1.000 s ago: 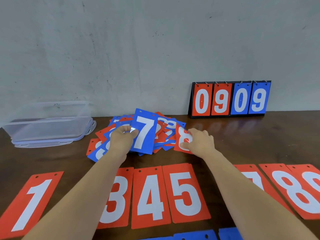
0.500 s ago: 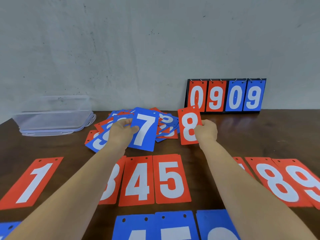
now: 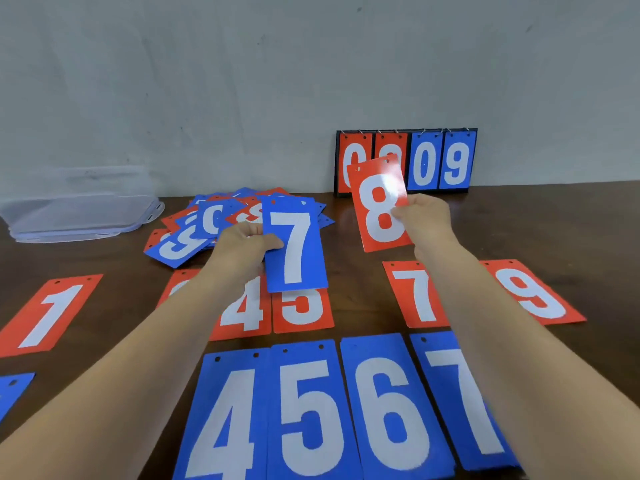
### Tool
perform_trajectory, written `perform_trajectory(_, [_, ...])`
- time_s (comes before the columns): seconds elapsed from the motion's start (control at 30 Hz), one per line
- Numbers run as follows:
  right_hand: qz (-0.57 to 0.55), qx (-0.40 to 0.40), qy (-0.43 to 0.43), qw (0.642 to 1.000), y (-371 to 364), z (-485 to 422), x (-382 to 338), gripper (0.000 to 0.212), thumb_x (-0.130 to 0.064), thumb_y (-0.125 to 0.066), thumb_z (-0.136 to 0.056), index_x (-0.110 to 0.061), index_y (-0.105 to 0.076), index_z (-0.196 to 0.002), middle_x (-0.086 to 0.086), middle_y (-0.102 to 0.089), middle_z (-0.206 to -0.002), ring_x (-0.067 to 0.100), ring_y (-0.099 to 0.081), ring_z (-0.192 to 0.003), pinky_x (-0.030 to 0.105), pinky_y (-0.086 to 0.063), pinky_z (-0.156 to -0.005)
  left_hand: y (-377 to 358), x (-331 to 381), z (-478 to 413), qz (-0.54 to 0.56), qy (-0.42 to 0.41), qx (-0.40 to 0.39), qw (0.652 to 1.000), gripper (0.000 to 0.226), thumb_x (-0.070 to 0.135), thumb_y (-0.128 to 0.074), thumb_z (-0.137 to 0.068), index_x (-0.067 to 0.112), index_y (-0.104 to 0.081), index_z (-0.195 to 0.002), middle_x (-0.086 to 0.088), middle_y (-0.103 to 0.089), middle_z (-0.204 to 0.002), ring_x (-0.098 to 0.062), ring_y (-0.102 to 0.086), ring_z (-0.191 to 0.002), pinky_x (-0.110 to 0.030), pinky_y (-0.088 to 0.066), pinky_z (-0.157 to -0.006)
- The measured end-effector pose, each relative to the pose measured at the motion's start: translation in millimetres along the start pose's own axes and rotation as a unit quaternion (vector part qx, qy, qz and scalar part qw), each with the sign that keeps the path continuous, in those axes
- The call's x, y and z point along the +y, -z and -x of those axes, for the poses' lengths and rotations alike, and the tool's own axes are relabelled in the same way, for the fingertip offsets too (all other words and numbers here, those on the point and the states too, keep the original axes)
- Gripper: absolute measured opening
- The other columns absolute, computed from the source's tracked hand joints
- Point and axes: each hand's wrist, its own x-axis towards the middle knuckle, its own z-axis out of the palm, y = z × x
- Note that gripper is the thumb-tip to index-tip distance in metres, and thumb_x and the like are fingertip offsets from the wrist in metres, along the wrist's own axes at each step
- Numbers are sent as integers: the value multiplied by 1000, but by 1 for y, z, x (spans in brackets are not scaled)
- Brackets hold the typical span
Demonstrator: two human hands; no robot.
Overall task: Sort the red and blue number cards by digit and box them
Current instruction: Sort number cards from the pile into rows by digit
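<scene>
The left hand (image 3: 242, 247) pinches a blue card (image 3: 294, 247) with a big white 7 on it, thumb on the front, and holds it up over the red row. The right hand (image 3: 426, 220) pinches a red card (image 3: 377, 209) with a white 8 by its right edge and holds it up, a bit tilted, in front of the flip board (image 3: 440, 161) at the back by the wall. On that board you can read a red 0, then a red card mostly hidden, then a blue 0 and a blue 9. A messy pile of red and blue cards (image 3: 207, 223) lies on the brown worktop (image 3: 554, 230) behind the left hand. A clear plastic box (image 3: 79, 216) sits far left, near the wall. Flat on the worktop is a row of red cards: 1 (image 3: 48, 313), 4 (image 3: 246, 313), 5 (image 3: 303, 310), 7 (image 3: 415, 296) and 9 (image 3: 533, 292). One more red card is under the left arm, and its number cannot be read. Closer in is a blue row, side by side: 4 (image 3: 228, 417), 5 (image 3: 308, 410), 6 (image 3: 388, 403) and 7 (image 3: 460, 403).
</scene>
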Motion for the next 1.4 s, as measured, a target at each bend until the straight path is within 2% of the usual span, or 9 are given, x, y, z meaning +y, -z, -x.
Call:
perform_trajectory(0.2, [12,44,-31,998,66,41,1,11,-16,-60,-94,-20,-59,-104,-3,-60,-95,12,-59,-75,24,-45,-56,-23,-2,59,46,43,-62,996,12,6,-63,-90,12,-55,-84,-3,-69,-91,-18,-68,-85,-33,-57,-71])
perform_trajectory(0.3, [20,79,-47,996,100,63,11,12,-15,-60,-94,-18,-60,-106,-1,-60,-99,17,-60,-92,30,-50,-69,-40,-11,81,43,53,-93,993,9,9,-64,-90,13,-58,-84,-5,-73,-90,-19,-70,-83,-28,-54,-63])
perform_trajectory(0.37, [21,96,-50,994,123,75,20,7,-12,-60,-93,-18,-59,-97,-1,-59,-95,17,-58,-90,33,-51,-76,-54,-16,94,14,51,-118,992,9,11,-66,-89,14,-61,-82,-4,-75,-86,-17,-68,-76,-24,-51,-59])
perform_trajectory(0.53, [21,119,-68,990,168,88,41,8,-14,-62,-92,-17,-57,-98,0,-60,-99,19,-57,-95,36,-50,-84,-90,-25,128,-42,53,-171,983,6,12,-72,-85,12,-67,-88,-6,-76,-86,-14,-59,-61,-23,-51,-57])
perform_trajectory(0.7, [21,110,-76,991,195,82,56,11,-17,-64,-91,-17,-56,-100,0,-58,-101,18,-54,-95,33,-48,-79,-120,-27,151,-87,65,-183,977,16,14,-75,-82,8,-64,-93,-3,-75,-85,-9,-68,-63,-21,-52,-53])
perform_trajectory(0.9, [8,75,-76,994,225,58,70,10,-16,-65,-90,-17,-58,-97,0,-60,-99,18,-57,-96,32,-48,-78,-140,-29,162,-169,55,-159,971,28,17,-79,-78,9,-61,-97,-1,-75,-83,-13,-73,-81,-27,-58,-67])
perform_trajectory(1.13, [14,11,-69,997,217,28,86,20,-15,-69,-87,-14,-63,-106,4,-65,-108,23,-62,-103,39,-54,-88,-151,-38,176,-280,-2,-86,956,29,21,-78,-78,20,-56,-96,3,-72,-78,-7,-69,-73,-20,-55,-59])
perform_trajectory(1.3, [83,10,-4,997,181,9,87,19,-14,-70,-85,-13,-65,-103,6,-68,-110,21,-63,-97,36,-54,-87,-165,-43,184,-427,-55,-30,902,56,30,-74,-83,21,-49,-132,9,-66,-78,-3,-61,-75,-12,-44,-57])
perform_trajectory(1.4, [170,23,37,984,168,4,90,26,-15,-66,-88,-13,-62,-114,4,-65,-117,20,-60,-106,24,-42,-77,-170,-47,190,-520,-89,-3,849,57,42,-69,-84,24,-45,-133,12,-61,-84,-5,-59,-80,-17,-48,-67])
